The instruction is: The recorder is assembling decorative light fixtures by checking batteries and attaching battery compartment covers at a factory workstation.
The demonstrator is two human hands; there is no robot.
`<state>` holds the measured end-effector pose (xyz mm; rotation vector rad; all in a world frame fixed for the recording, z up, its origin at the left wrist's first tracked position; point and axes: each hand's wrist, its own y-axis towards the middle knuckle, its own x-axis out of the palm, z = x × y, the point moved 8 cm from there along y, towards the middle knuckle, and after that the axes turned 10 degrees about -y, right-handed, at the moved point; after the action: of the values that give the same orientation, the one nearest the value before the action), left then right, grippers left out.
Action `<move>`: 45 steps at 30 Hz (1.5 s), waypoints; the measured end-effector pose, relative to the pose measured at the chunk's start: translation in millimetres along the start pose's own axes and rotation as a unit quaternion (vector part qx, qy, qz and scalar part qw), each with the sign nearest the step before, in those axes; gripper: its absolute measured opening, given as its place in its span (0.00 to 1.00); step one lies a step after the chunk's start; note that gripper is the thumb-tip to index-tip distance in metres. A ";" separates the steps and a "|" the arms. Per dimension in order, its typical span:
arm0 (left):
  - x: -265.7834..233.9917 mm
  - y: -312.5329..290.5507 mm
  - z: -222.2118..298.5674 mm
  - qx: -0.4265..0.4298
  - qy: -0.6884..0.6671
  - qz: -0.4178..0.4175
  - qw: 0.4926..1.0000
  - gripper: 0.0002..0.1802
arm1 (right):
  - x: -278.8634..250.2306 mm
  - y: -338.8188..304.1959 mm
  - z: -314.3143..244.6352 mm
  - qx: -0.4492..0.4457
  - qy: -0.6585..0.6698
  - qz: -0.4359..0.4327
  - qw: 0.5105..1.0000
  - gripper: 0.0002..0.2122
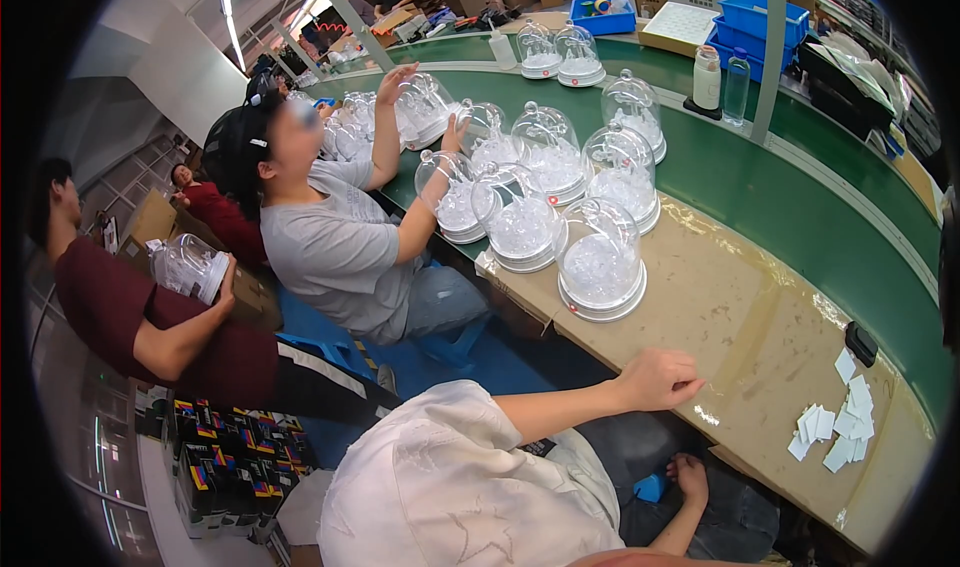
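Note:
My left hand is closed in a loose fist at the near edge of the tan work surface; nothing shows in it. Lower down, beside my lap, my right hand hangs with fingers loosely bent and apart, and I see nothing in it. A small blue piece shows against my dark trousers near that hand; I cannot tell what it is. Nearest to my left hand on the surface is a clear dome on a round white base, with white, crumpled-looking filling. Several similar domes stand behind it.
Small white cards lie scattered at the right, beside a black object. A green conveyor belt curves behind, with two bottles and blue bins beyond. At left, a seated co-worker reaches among domes; a standing person carries one.

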<state>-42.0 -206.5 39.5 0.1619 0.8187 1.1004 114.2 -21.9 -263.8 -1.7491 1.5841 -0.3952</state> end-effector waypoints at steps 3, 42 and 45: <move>0.5 0.1 0.2 -0.003 0.000 -0.003 1.000 0.16 | -0.1 -1.6 -1.9 0.001 -0.002 -0.002 1.000 0.10; 7.2 -1.4 1.1 0.016 0.030 0.005 0.999 0.16 | 23.2 48.9 25.7 0.039 -0.003 -0.067 0.997 0.14; 7.9 -1.2 1.4 0.010 0.031 -0.002 0.999 0.15 | 21.8 44.8 25.6 0.038 0.008 -0.060 0.997 0.13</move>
<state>-38.6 -200.0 35.9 0.1442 0.8852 1.0981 102.8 -33.5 -317.4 -1.7917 1.4605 -0.5202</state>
